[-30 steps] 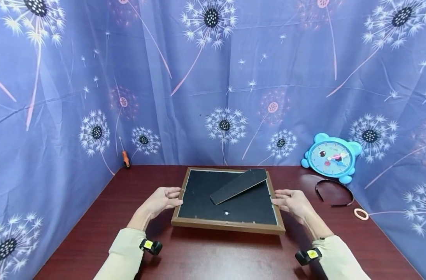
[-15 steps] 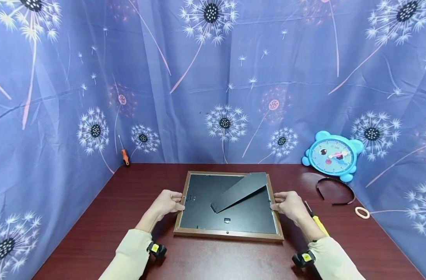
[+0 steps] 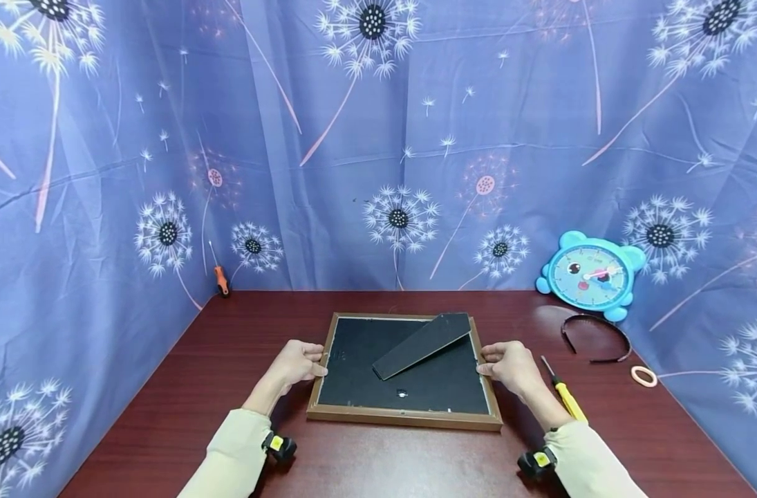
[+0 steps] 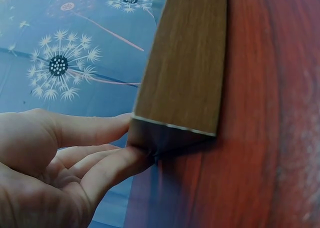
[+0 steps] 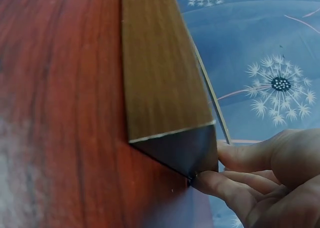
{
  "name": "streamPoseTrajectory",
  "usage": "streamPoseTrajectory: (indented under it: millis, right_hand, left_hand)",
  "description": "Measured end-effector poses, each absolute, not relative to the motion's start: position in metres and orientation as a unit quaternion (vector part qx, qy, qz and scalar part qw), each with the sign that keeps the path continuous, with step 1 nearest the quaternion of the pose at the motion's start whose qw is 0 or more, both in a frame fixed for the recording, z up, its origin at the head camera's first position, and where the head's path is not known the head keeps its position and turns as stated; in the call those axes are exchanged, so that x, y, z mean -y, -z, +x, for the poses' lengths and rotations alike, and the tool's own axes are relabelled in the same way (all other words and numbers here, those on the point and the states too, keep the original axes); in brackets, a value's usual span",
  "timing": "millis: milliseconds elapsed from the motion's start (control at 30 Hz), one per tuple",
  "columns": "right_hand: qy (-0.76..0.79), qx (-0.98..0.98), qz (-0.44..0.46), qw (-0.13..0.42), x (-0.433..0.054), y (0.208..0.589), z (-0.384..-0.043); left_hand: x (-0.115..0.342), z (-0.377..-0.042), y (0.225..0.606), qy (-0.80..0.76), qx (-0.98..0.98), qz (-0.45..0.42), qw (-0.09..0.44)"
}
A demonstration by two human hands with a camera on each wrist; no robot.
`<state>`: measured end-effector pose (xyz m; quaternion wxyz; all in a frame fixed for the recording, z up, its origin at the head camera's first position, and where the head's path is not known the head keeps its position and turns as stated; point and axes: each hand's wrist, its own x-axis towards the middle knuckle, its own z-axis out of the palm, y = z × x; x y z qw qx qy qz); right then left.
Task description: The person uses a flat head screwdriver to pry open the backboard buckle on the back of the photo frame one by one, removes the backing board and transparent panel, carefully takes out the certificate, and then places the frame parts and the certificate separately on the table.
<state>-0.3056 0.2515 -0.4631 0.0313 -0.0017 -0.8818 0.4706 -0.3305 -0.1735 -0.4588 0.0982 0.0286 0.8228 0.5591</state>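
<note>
A wooden picture frame [image 3: 404, 418] lies back side up at the worktop [image 3: 366, 463], directly between a person's left hand [image 3: 296, 361] and right hand [image 3: 509, 368], its long axis seemingly running from one to the other. The fingers of the left hand are clamped on the left rail [image 3: 316, 398], those of the right hand on the right rail [image 3: 491, 400], each grip about midway along its side, so neither hand is nearer. Across the black backing board [image 3: 359, 339] slants an easel stand [image 3: 423, 346], its wide end by the far right corner, closer to the right hand. Whether the frame sits flat or slightly raised, I cannot tell from here. A yellow-handled screwdriver [image 3: 567, 395] lies just to the right of the right hand.
</note>
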Motion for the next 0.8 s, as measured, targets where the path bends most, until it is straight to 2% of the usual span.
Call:
streamPoseTrajectory:
  millis: [300, 800]
  right_hand:
    - [-0.417, 0.906, 0.021, 0.068, -0.2539, 0.4607, -0.3084]
    - [-0.432, 0.901, 0.018, 0.046, -0.2589, 0.4589, -0.3111]
  left_hand:
    - [0.172, -0.3329, 0.4565, -0.56, -0.823, 0.031, 0.091]
    - [0.1712, -0.3343, 0.4589, -0.569, -0.815, 0.026, 0.104]
